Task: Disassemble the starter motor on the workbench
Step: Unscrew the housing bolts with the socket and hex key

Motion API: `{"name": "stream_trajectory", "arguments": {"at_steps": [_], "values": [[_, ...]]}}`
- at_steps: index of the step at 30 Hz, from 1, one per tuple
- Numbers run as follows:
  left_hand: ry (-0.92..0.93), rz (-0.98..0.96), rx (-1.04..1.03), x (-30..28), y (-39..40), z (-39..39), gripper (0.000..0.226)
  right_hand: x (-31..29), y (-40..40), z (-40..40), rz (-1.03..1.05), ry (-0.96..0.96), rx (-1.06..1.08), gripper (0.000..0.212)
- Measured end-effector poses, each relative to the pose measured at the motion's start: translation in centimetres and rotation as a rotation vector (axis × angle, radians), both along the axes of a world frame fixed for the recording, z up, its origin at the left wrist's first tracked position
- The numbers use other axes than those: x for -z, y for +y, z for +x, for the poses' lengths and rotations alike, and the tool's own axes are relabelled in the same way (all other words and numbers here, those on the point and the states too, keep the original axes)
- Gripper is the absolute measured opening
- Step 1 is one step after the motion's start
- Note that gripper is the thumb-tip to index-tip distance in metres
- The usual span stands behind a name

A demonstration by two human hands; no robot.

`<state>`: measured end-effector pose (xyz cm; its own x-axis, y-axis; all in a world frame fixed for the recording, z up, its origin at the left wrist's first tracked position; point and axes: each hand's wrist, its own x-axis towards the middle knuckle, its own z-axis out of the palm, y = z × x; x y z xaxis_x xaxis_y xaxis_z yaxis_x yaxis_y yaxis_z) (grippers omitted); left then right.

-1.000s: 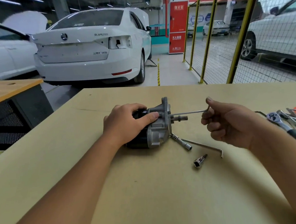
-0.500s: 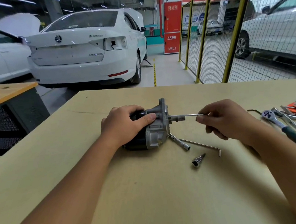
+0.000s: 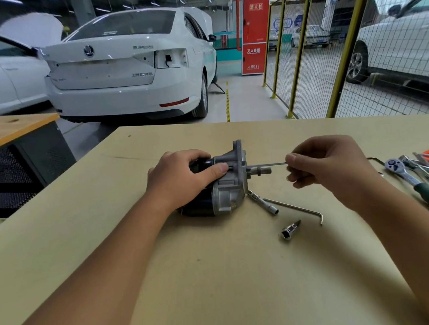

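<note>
On the bench (image 3: pixel 217 289) the starter motor (image 3: pixel 225 184) lies on its side, mid-bench. The left hand (image 3: pixel 181 180) grips its dark body, fingers curled round it. The right hand (image 3: pixel 328 164) pinches a thin rod (image 3: pixel 267 165) entering the housing.

Both forearms are bare to the frame edge; the left hand (image 3: pixel 181 174) and right hand (image 3: pixel 330 164) wear no gloves.

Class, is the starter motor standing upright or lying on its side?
On its side. The starter motor lies on the workbench with its shaft pointing sideways toward the right hand; the left hand grips its body.
</note>
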<state>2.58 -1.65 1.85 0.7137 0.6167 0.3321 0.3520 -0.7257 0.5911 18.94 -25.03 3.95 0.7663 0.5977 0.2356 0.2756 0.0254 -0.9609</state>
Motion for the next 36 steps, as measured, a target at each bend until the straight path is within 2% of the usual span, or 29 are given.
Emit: {"name": "stream_trajectory", "arguments": {"at_steps": [5, 8, 14, 19, 23, 26, 30, 36], "values": [[0.006, 0.002, -0.002, 0.0, 0.1, 0.0, 0.071, 0.5, 0.3, 0.1, 0.165, -0.064, -0.042, 0.039], [0.0, -0.003, -0.003, 0.0, 0.1, 0.0, 0.07, 0.8, 0.2, 0.4, 0.217, -0.081, -0.091, 0.047], [-0.005, -0.012, -0.006, -0.1, -0.2, -0.2, 0.074, 1.3, 0.0, 0.9, 0.168, 0.111, -0.128, 0.028], [-0.007, -0.016, -0.007, -0.1, -0.2, -0.3, 0.074, 1.2, -0.7, 1.7, 0.045, 0.041, -0.205, 0.023], [-0.006, -0.016, -0.005, -0.1, -0.2, -0.3, 0.071, 1.1, -0.9, 2.0, 0.04, -0.012, -0.246, 0.028], [-0.004, -0.013, -0.001, -0.1, -0.2, -0.3, 0.073, 0.9, -0.8, 2.0, 0.008, -0.098, -0.283, 0.023], [0.001, -0.011, 0.007, -0.1, -0.2, -0.2, 0.074, 1.0, -0.5, 1.9, 0.012, -0.174, -0.243, 0.024], [-0.001, -0.026, 0.011, 0.0, -0.1, -0.2, 0.076, 1.0, -0.4, 1.0, 0.113, 0.084, -0.35, 0.033]]}}
